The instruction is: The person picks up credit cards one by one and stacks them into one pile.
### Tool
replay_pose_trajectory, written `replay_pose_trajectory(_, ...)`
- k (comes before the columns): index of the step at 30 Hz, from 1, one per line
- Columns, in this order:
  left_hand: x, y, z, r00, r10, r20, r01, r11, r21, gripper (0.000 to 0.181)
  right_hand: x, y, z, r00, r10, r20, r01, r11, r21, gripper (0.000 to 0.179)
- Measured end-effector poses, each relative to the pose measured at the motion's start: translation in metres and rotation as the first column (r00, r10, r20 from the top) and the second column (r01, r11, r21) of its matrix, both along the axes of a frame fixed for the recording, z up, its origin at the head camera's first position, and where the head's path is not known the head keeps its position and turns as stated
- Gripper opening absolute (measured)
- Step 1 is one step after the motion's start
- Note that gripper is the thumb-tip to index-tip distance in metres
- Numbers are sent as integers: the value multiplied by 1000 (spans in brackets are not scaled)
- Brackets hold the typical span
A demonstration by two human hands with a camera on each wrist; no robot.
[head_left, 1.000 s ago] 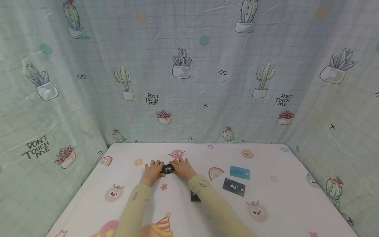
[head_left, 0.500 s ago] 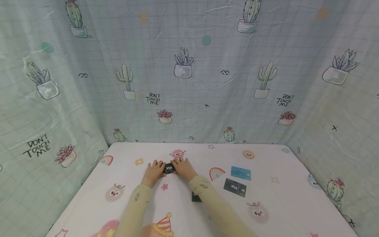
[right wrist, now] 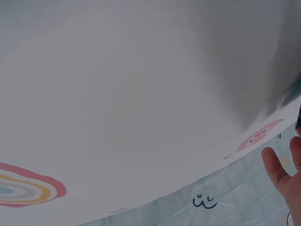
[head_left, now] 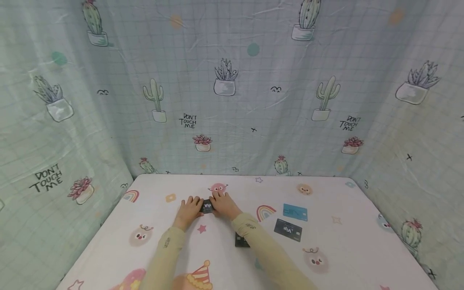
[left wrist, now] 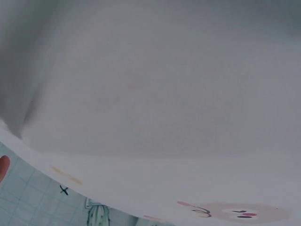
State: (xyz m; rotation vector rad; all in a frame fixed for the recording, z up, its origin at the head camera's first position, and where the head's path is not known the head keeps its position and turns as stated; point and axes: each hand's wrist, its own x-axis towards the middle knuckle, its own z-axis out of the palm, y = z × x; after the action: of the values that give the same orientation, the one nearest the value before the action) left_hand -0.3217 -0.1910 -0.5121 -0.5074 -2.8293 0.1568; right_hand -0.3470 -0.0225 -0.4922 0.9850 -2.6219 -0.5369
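In the head view, a black card point(head_left: 207, 206) printed "Vip" is held between both hands over the far part of the table. My left hand point(head_left: 188, 211) pinches its left end, and my right hand point(head_left: 224, 206) grips the right end, fingers covering that side. The left wrist view catches only a fingertip of the left hand point(left wrist: 3, 165) at its edge. On the right wrist view's right side, part of the right hand point(right wrist: 287, 176) appears, beside a dark sliver that is probably the card.
Another black card point(head_left: 241, 240) lies partly hidden under the right forearm. To the right are a blue card point(head_left: 295, 212) and a dark grey Vip card point(head_left: 288, 230), both flat on the white patterned tablecloth point(head_left: 344, 249). A cactus-print curtain point(head_left: 250, 108) surrounds the table's far sides.
Both hands keep hold of the black card in nearly the same place. The right forearm has shifted slightly, showing a little more of the card beneath it. The head view has moved slightly.
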Motion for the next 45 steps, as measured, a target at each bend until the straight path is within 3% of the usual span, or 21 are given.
replay_pose_trajectory(14, 4, -4, 3, 994, -94, -61, 88, 992, -86, 54, 1, 1, -1, 999, 5, -33, -4, 1000, 13, 50)
replay_pose_trajectory(21, 5, -4, 4, 993, -102, -57, 94, 986, -135, 53, -1, 3, -2, 1000, 3, 5, -2, 1000, -14, 48)
replay_pose_trajectory(30, 4, -5, 4, 994, -104, -42, 97, 985, -140, 53, -2, 7, -1, 1000, 13, 8, -13, 1000, 23, 54)
replay_pose_trajectory(37, 3, -6, 3, 992, -110, -62, 99, 984, -146, 53, -5, 8, -3, 1000, 18, 13, -19, 1000, 12, 54)
replay_pose_trajectory(45, 4, -6, 3, 995, -96, -36, 90, 987, -136, 54, -8, 8, -3, 999, 9, 42, -9, 1000, -6, 55)
